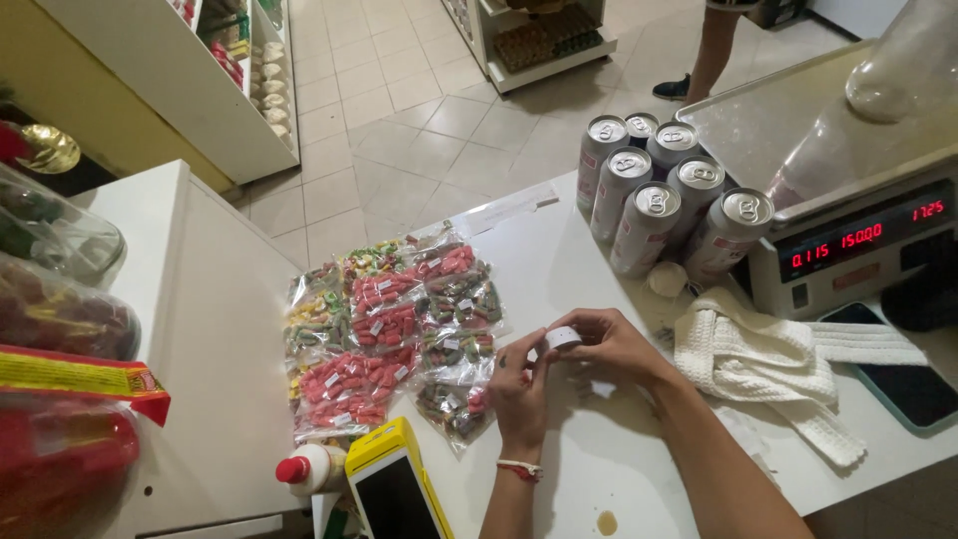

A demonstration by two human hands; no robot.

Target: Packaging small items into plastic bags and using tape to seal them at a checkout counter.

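Both my hands meet over the white counter (559, 260). My right hand (611, 346) holds a small white roll of labels (562, 337) between thumb and fingers. My left hand (519, 391), with a red and white wrist band, pinches at the same roll from the left side. Just left of my hands lie several clear bags of red, green and mixed sweets (389, 334), each with a small white sticker.
Several silver drink cans (664, 195) stand behind my hands. A weighing scale (848, 240) with a red display holds a clear bag. A white knitted cloth (758, 364), a phone (903, 384), a yellow card terminal (394, 484) and a glue bottle (309, 467) lie about. A person's leg (711, 50) is beyond.
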